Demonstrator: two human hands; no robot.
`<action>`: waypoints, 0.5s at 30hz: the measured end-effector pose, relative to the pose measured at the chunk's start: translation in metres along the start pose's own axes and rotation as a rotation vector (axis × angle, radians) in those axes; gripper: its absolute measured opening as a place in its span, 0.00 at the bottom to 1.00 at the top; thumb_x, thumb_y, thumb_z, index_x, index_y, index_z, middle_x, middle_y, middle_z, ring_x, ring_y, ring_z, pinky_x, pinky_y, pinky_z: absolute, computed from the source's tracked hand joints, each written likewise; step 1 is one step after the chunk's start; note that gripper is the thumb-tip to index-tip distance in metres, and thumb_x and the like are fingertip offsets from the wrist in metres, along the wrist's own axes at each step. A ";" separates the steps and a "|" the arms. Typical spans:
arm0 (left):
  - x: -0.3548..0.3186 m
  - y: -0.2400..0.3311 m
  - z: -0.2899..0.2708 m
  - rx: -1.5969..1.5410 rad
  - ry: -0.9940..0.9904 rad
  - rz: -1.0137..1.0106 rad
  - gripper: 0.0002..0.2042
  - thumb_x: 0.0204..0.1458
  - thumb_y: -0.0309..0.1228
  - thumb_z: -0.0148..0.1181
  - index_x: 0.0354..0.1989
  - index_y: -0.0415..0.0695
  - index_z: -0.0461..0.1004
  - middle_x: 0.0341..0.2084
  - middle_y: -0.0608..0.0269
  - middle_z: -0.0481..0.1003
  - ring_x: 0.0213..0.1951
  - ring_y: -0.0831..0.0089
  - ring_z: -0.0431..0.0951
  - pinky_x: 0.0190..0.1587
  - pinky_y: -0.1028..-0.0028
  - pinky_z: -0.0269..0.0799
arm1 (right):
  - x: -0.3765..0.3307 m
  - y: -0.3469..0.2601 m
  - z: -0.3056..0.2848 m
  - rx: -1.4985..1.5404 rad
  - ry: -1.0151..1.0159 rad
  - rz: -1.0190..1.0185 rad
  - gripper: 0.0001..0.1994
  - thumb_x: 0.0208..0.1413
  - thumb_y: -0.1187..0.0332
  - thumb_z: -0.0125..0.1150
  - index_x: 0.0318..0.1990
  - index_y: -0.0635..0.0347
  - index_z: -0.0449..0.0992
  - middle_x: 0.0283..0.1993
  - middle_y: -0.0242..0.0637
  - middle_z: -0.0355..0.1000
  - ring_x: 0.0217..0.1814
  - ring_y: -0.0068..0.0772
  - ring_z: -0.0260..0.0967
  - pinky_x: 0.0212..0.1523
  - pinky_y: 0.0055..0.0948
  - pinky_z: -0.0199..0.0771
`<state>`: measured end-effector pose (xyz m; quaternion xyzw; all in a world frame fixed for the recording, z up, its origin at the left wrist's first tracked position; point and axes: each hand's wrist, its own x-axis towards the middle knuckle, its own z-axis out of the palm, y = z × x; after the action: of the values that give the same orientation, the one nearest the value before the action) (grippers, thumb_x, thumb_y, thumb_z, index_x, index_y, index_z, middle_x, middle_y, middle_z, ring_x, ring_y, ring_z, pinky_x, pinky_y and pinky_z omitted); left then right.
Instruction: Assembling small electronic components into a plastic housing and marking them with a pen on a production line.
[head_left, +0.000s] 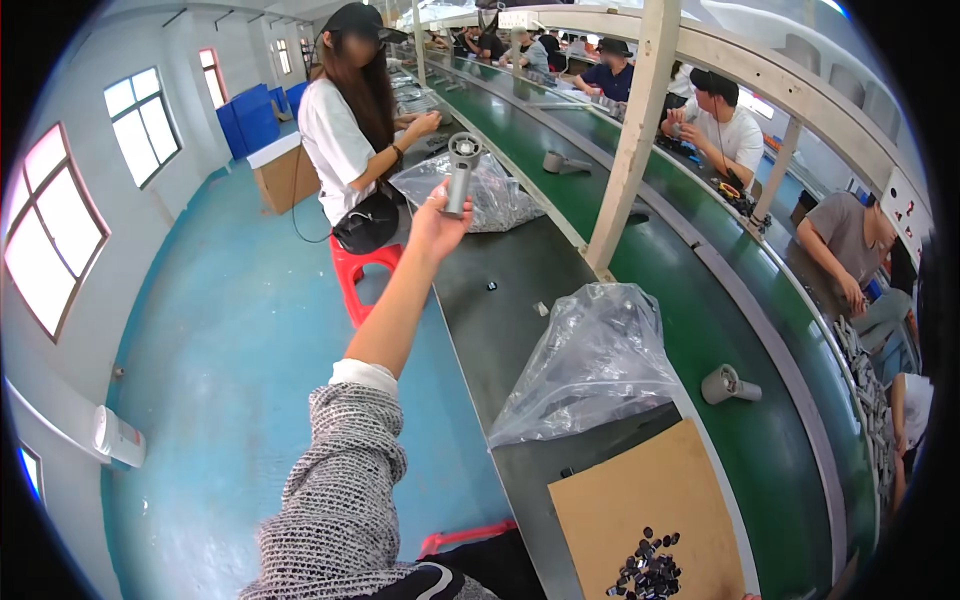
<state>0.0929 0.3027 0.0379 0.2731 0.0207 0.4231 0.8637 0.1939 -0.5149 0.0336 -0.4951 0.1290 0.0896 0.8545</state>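
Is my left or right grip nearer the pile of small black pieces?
Right. Your right grip, barely visible, is right of the pile; your left grip, far ahead, holds a gray fan-like device.

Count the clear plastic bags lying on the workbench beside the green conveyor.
2: one near bag by the tan board, one far bag beyond the grey handheld fan in the left hand. More may be hidden farther along.
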 end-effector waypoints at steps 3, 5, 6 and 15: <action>-0.006 -0.022 0.017 -0.123 0.046 -0.008 0.15 0.64 0.32 0.42 0.58 0.58 0.60 0.40 0.52 0.69 0.37 0.63 0.72 0.37 0.67 0.71 | -0.007 -0.002 0.004 -0.036 -0.005 -0.018 0.07 0.54 0.79 0.56 0.40 0.63 0.71 0.37 0.36 0.73 0.17 0.15 0.49 0.15 0.16 0.52; -0.009 -0.032 0.012 -0.100 0.036 -0.003 0.14 0.63 0.32 0.44 0.56 0.58 0.61 0.41 0.53 0.69 0.38 0.63 0.72 0.37 0.67 0.72 | -0.007 -0.002 0.007 -0.026 -0.004 -0.009 0.07 0.53 0.79 0.56 0.40 0.63 0.71 0.36 0.37 0.72 0.17 0.16 0.49 0.15 0.16 0.52; -0.011 -0.036 0.010 -0.087 -0.007 -0.017 0.14 0.63 0.32 0.45 0.56 0.58 0.61 0.41 0.54 0.69 0.38 0.64 0.72 0.37 0.68 0.72 | -0.007 -0.003 0.009 -0.017 -0.003 -0.008 0.07 0.53 0.80 0.55 0.40 0.64 0.70 0.36 0.37 0.72 0.17 0.16 0.49 0.16 0.17 0.52; -0.028 -0.066 0.023 -0.487 -0.124 -0.257 0.25 0.67 0.45 0.36 0.56 0.31 0.61 0.28 0.64 0.68 0.24 0.79 0.64 0.26 0.80 0.62 | -0.025 -0.005 0.027 0.036 -0.006 0.008 0.07 0.53 0.83 0.53 0.39 0.65 0.70 0.36 0.40 0.69 0.19 0.17 0.49 0.20 0.16 0.52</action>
<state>0.1284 0.2391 0.0198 0.0780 -0.0999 0.2853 0.9500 0.1757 -0.4945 0.0586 -0.4790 0.1300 0.0924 0.8632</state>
